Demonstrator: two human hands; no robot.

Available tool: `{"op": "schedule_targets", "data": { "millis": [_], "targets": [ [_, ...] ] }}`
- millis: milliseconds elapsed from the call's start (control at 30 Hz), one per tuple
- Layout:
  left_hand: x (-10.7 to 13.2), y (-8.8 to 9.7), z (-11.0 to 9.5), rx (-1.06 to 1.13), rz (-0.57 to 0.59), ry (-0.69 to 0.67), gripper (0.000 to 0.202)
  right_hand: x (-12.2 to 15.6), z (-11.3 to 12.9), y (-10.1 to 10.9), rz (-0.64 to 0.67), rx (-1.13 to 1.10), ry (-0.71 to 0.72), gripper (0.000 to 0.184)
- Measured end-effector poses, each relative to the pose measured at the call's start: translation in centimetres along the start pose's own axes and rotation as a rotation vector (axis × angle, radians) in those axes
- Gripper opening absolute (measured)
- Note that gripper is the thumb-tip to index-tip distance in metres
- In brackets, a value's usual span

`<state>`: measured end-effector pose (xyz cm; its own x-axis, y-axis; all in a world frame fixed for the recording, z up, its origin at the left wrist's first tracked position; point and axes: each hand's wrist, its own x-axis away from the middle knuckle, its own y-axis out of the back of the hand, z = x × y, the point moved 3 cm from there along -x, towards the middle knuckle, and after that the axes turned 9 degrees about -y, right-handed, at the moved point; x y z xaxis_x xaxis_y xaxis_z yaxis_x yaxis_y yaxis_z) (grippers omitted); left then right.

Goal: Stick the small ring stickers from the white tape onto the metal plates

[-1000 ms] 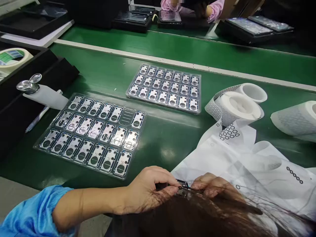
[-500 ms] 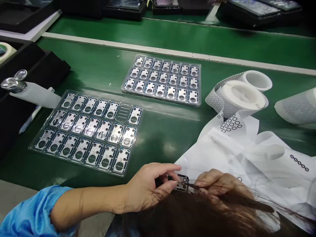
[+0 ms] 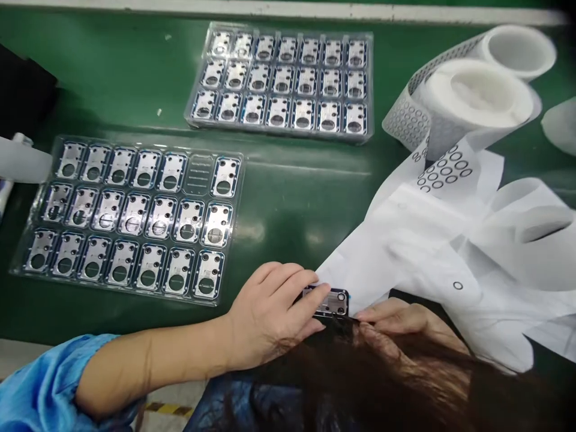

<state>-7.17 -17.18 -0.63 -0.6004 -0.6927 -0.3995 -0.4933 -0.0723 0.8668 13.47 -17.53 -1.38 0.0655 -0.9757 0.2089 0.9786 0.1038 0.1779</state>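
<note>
My left hand (image 3: 279, 312) is closed on a small silver plate with a dark blue edge (image 3: 332, 303), its fingers lying across the left end. Round dark-rimmed holes show at the plate's right end. My right hand (image 3: 405, 324) is pinched just right of the plate, around what look like dark tweezers (image 3: 354, 318). Only their thin tip shows at the plate's lower right corner; hair covers the rest and part of the hand. Behind the hands lies crumpled white backing paper (image 3: 405, 240), bearing some black rings (image 3: 458, 285).
A clear tray of similar plates (image 3: 238, 180) lies at left, one pocket (image 3: 199, 174) without a plate. Another filled tray (image 3: 369, 114) stands at the back. A roll of ring stickers (image 3: 486, 99) stands at right. A white bottle (image 3: 24, 160) is at the left edge.
The view has tilted down and closer. My left fingers now lie flatter over the plate, and the tweezers' tip has shifted from over the plate to its lower right corner.
</note>
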Motion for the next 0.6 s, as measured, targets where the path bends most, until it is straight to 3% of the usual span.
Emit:
{"op": "schedule_targets", "data": {
  "millis": [333,600],
  "targets": [
    [-0.63,-0.44,0.11,-0.004,-0.002,-0.005,0.027,-0.14,0.20,-0.31,0.037,0.031,-0.021,0.012],
    [-0.79,-0.46,-0.03,-0.007,0.030,0.022,0.023,-0.42,0.59,-0.18,0.053,0.025,-0.048,0.025]
  ]
}}
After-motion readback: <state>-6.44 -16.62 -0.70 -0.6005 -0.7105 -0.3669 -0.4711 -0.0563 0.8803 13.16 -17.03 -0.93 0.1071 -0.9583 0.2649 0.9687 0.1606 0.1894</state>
